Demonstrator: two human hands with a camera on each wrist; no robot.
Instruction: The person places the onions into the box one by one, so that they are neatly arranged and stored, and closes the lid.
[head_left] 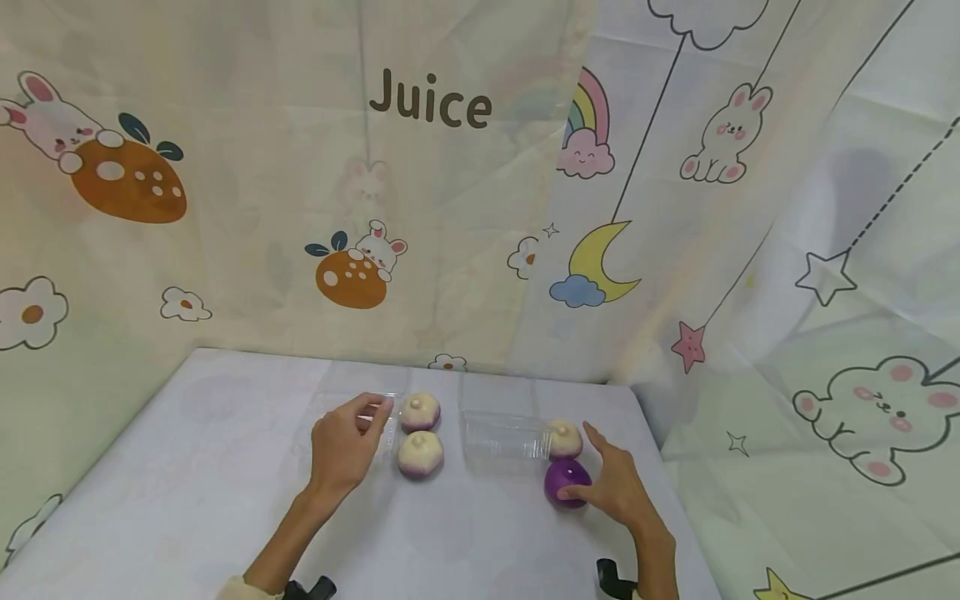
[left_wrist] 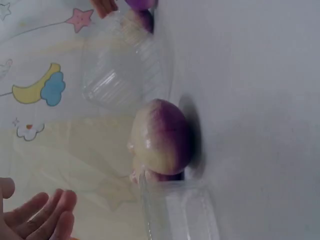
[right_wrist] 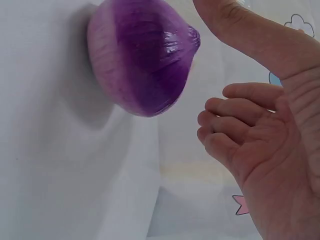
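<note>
My left hand [head_left: 346, 442] is raised over a clear plastic box [left_wrist: 182, 212], fingers loosely bent and nothing between them. Right beside that box, two cream-topped onions [head_left: 420, 455] with purple undersides stand one behind the other. On the right, my right hand [head_left: 618, 483] has its thumb and fingers spread next to a deep purple onion [head_left: 567, 482]. Its thumb overlaps the purple onion in the head view; the right wrist view shows the palm apart from it. Another cream-topped onion [head_left: 565, 440] sits just behind the purple one.
A second clear plastic box [head_left: 504, 437], lid raised at the back, stands between the two onion pairs. The white table [head_left: 202, 500] ends at a printed cloth [head_left: 247, 275] behind and on the right.
</note>
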